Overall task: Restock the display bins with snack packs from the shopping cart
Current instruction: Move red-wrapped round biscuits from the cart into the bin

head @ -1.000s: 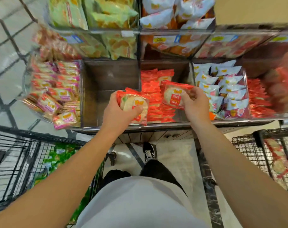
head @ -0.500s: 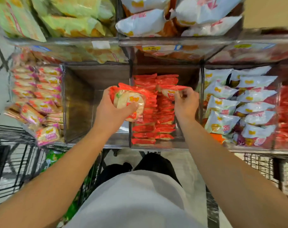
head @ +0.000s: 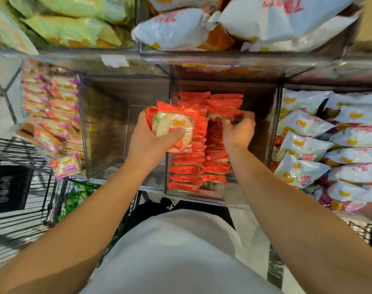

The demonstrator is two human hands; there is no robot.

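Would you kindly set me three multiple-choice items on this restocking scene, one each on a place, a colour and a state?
1. Where is the right hand?
A. Over the red packs in the middle bin
B. In the shopping cart
C. On the top shelf

2. What colour is the wrapper of the snack pack in the left hand?
A. Green
B. Red
C. Blue

3. How is the left hand?
A. Flat and holding nothing
B. Hanging at the person's side
C. Gripping a snack pack

Answers:
1 A, its fingers pinch at the right-hand row of red packs in the middle bin.
2 B, the wrapper's edges are red.
3 C, fingers and thumb wrap round the pack.
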